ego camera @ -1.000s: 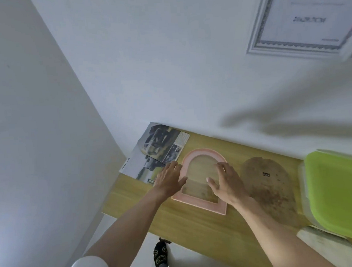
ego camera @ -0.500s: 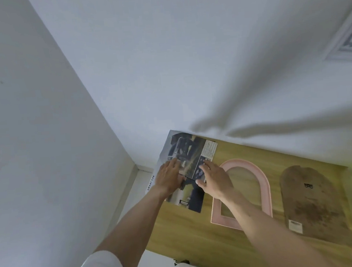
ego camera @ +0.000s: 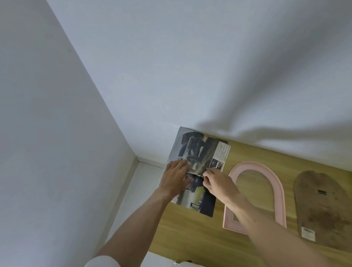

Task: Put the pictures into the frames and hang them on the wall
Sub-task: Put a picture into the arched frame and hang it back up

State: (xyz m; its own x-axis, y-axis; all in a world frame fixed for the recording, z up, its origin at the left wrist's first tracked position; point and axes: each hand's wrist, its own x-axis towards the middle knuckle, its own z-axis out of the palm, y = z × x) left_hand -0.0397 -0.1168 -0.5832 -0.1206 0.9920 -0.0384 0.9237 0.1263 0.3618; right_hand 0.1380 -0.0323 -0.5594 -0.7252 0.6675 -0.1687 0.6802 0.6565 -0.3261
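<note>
Left hand (ego camera: 175,178) flat on glossy printed picture page (ego camera: 201,152), right hand (ego camera: 217,182) pinching its edge; arched pink frame (ego camera: 277,186) just right, arch twd wall.

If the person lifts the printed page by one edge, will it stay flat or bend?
The printed page looks thin, so it would probably droop. It seems light and may slide on the wooden table. The left hand rests on it, perhaps steadying it.

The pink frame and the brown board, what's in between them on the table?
Nothing. In the head view, only bare wooden table shows between the pink arched frame and the brown backing board.
</note>
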